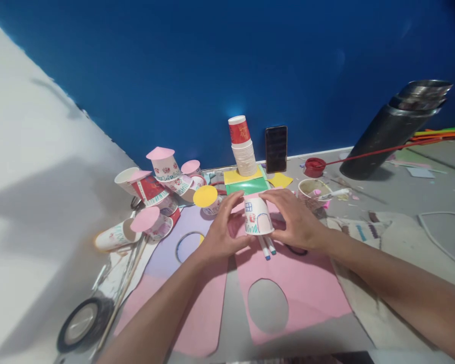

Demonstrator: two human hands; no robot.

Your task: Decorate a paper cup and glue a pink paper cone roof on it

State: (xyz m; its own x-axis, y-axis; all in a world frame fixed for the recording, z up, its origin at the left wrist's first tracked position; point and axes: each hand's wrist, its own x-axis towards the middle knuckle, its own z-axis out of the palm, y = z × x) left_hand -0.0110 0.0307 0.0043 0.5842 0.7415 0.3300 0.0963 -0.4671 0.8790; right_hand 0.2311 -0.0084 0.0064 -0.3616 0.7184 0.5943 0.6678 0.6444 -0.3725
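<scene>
Between my two hands is an upside-down paper cup (258, 216) drawn with a blue window, a pink door, red flowers and green grass. Fingers of my left hand (227, 225) press its left side, from top to bottom. My right hand (293, 220) grips the other side, with its fingertips at the top edge. A pink paper piece shows on the cup's top, partly behind the fingers. Two white markers (266, 247) lie just below the cup on pink paper (307, 293), which has a round hole cut from it.
Several decorated cups with paper roofs (161, 164) crowd the left. Behind stand a cup stack (245, 159) and a phone (276, 149). At right are a paper cup holding a marker (314, 189), red tape (314, 167) and a dark thermos (390, 136). Black tape (83, 323) lies front left.
</scene>
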